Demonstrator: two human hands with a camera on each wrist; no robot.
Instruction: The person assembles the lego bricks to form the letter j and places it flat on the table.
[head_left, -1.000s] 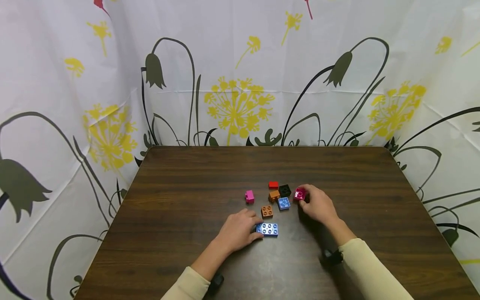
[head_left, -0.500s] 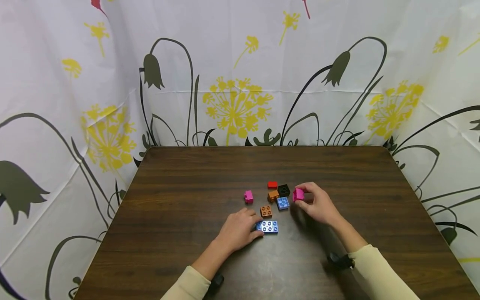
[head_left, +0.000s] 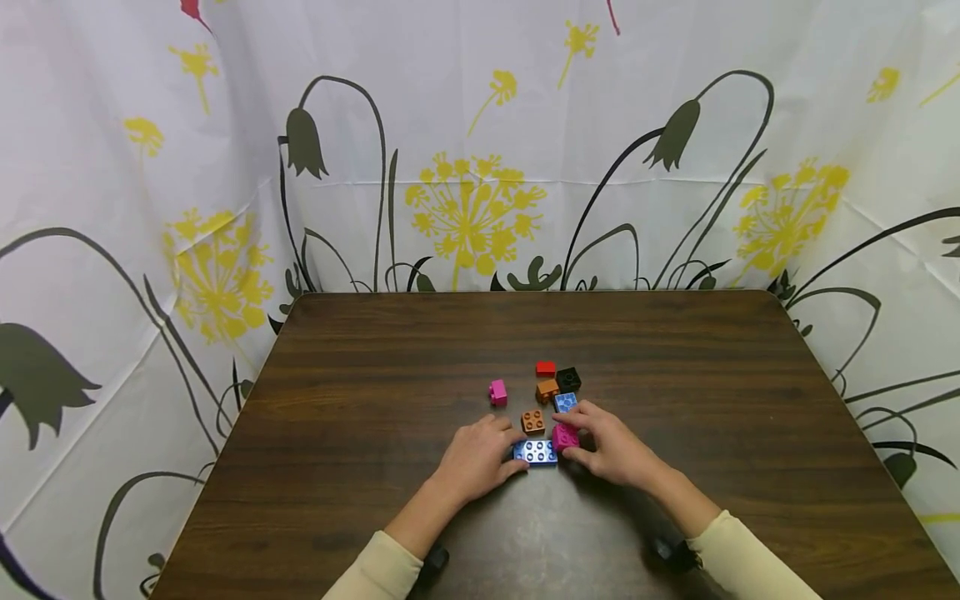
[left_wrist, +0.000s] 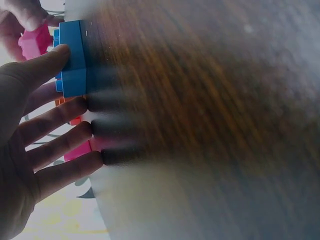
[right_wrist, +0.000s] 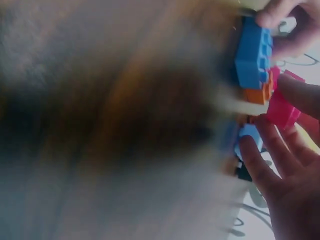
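Observation:
On the table lies a long blue toy building brick (head_left: 536, 452), studs up. My left hand (head_left: 477, 458) holds its left end between thumb and index finger; the left wrist view shows the thumb on the side of the blue brick (left_wrist: 75, 67) and the other fingers spread. Just off the right end of the blue brick, my right hand (head_left: 611, 446) pinches a pink brick (head_left: 565, 438) between thumb and fingers. In the right wrist view that pink brick (right_wrist: 282, 109) is tilted and clear of the table, near the blue brick (right_wrist: 251, 55).
Behind the hands sit an orange brick (head_left: 533, 422), a small blue brick (head_left: 565, 402), another orange brick (head_left: 547, 391), a black brick (head_left: 568, 379) and a red brick (head_left: 545, 368). A second pink brick (head_left: 498, 392) lies to their left. A patterned curtain (head_left: 480, 125) hangs behind the wooden table (head_left: 360, 358).
My right hand has lifted the pink brick, turned it, and carried it left and nearer to me, beside the long blue brick. The left hand stays nearly still on the blue brick.

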